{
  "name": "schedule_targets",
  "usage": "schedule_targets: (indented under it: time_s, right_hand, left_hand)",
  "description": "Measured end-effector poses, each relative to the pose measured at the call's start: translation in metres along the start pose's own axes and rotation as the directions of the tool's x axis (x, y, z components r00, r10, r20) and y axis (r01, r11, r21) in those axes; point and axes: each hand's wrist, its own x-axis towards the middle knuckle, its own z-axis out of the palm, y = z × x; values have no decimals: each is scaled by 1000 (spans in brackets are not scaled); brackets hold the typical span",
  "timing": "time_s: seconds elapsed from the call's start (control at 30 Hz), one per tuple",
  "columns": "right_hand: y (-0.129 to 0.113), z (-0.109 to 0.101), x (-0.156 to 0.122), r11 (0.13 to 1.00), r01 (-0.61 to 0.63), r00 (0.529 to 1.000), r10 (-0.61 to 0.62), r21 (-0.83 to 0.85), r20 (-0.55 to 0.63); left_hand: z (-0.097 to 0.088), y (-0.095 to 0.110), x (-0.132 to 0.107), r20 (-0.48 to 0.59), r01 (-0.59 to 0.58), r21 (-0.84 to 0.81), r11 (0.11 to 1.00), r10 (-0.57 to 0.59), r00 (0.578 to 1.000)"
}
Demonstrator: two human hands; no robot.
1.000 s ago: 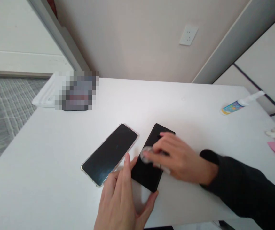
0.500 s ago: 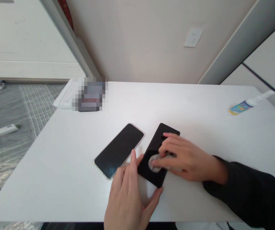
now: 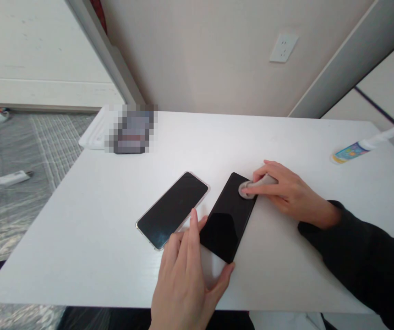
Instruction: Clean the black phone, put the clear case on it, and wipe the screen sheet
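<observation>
A black phone [image 3: 223, 221] lies face up and slanted on the white table. My left hand [image 3: 185, 275] steadies it at the near end, fingers along the left edge and thumb at the lower corner. My right hand [image 3: 289, 192] grips a small pale, round-headed wiping pad [image 3: 247, 189] and presses its round end on the upper right of the screen. To the left lies a second phone in a clear case [image 3: 172, 210], its dark screen facing up; my left fingers partly cover its near edge.
A small spray bottle [image 3: 353, 150] with a colourful label lies at the back right. A pixelated dark object [image 3: 131, 130] sits at the back left, beside a white tray-like item [image 3: 95, 133]. A wall with a socket [image 3: 284, 47] bounds the table [image 3: 80, 256].
My right hand has slid the pad from the phone's lower part up to its upper right. My left hand stays at the near end. The view has shifted slightly.
</observation>
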Motion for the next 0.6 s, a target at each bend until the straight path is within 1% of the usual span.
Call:
schedule_targets:
  time_s: [0.03, 0.07, 0.1, 0.13, 0.17, 0.2, 0.23, 0.27, 0.3, 0.33, 0.37, 0.4, 0.43, 0.47, 0.53, 0.57, 0.6]
  right_hand:
    - [-4, 4, 1, 999, -15, 1000, 14, -38, -16]
    - [-12, 10, 2, 999, 2, 1000, -2, -51, -5]
    - [-22, 16, 4, 997, 54, 998, -53, -46, 26]
    - [-31, 22, 5, 992, 123, 987, -125, 19, 98]
    - [-38, 26, 6, 975, 209, 968, -218, 77, 126]
    - [-39, 28, 7, 966, 235, 958, -249, 108, 140]
    - [-37, 27, 7, 968, 228, 961, -241, 105, 134]
    - [-30, 24, 6, 982, 180, 977, -185, 60, 107]
    - [-23, 20, 6, 995, 103, 993, -102, -17, 58]
    - [-16, 16, 6, 995, 28, 1000, -27, -99, 16]
    - [-12, 13, 6, 988, -24, 1000, 22, -155, -18]
    - [-12, 12, 6, 986, -36, 999, 34, -164, -16]
    - [-16, 13, 7, 991, -16, 1000, 18, -136, 19]
    - [-23, 14, 8, 997, 33, 997, -28, -74, 70]
    - [-34, 18, 11, 988, 146, 975, -153, 53, 162]
    - [-36, 19, 12, 983, 167, 970, -177, 73, 165]
    - [-33, 19, 13, 986, 159, 975, -165, 55, 151]
  left_hand:
    - [0, 0, 0, -8, -4, 7, 1000, 4, 1000]
    - [0, 0, 0, -22, -9, 16, 1000, 9, 1000]
    - [1, -1, -1, -31, -16, 24, 1000, 17, 999]
    - [1, -1, -1, -35, -21, 27, 999, 22, 999]
    - [1, -1, -1, -37, -26, 27, 999, 27, 999]
    - [0, -2, -1, -35, -31, 25, 999, 32, 999]
    - [0, -2, -1, -31, -31, 22, 999, 31, 999]
    - [0, -2, -1, -27, -29, 17, 999, 29, 999]
    - [0, -2, -1, -26, -27, 16, 1000, 27, 999]
    - [0, -2, -1, -27, -24, 19, 1000, 25, 999]
    - [1, -2, -1, -25, -26, 23, 999, 26, 999]
    - [1, -2, -1, -28, -29, 28, 999, 30, 999]
    - [2, -2, -1, -33, -34, 37, 999, 35, 999]
    - [3, -2, -1, -40, -40, 49, 998, 42, 998]
    - [4, -3, 0, -60, -53, 75, 996, 57, 997]
    - [4, -3, 0, -62, -58, 86, 995, 63, 996]
    - [4, -3, 1, -65, -62, 95, 994, 68, 996]
